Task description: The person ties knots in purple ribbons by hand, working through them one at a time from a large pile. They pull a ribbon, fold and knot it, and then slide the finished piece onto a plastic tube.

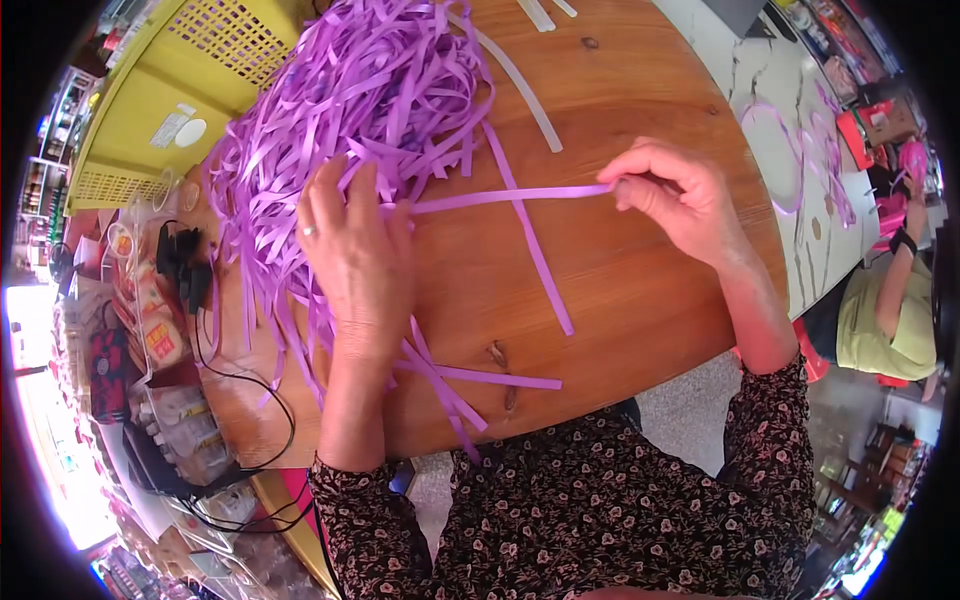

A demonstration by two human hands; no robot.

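At centre frame, the left hand (355, 255) lies flat, fingers spread, on the edge of the purple ribbon pile (350, 90). At right of centre, the right hand (680, 200) pinches 1 purple ribbon strip (500, 197) between thumb and fingertips, stretched taut over the round wooden table (620, 290).

We are in a small shop or market stall: packaged goods (160, 340) crowd the shelves beside our round wooden table (640, 290), a yellow plastic crate (180, 90) stands behind, and bright merchandise (880, 110) lines the far side.
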